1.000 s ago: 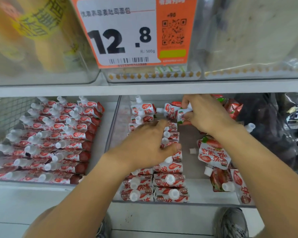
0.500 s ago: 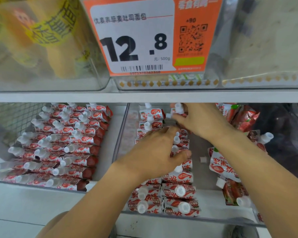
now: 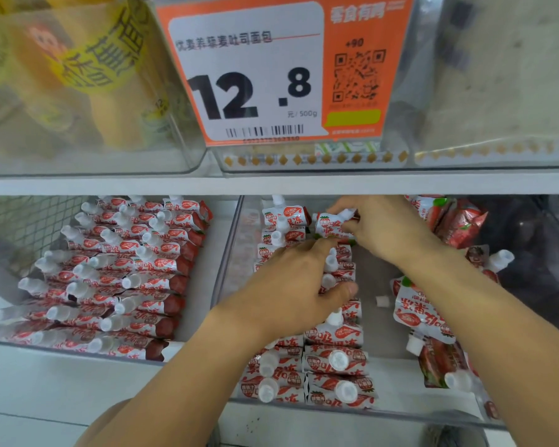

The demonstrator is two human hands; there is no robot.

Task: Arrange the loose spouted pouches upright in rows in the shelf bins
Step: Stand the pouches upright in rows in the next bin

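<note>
**Shelf bins, pouches part-sorted**

Under the orange price tag [image 3: 284, 72], the left bin [image 3: 204, 285] holds full rows. In the middle bin [image 3: 226, 272], the left hand [image 3: 291, 291] rests fingers-flat on the upright rows [image 3: 336, 359]; the right hand [image 3: 381, 230] pinches a pouch [image 3: 331, 225] at the back. Loose pouches [image 3: 423, 314] lie just right, beside dark bags [image 3: 536, 253].

Red-and-white pouches [image 3: 334, 362] with white caps; orange-and-white price tag [image 3: 281, 72].

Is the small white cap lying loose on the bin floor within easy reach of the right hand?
Probably yes: the white cap lies on bare floor under the right forearm, but the right hand holds a pouch.
</note>
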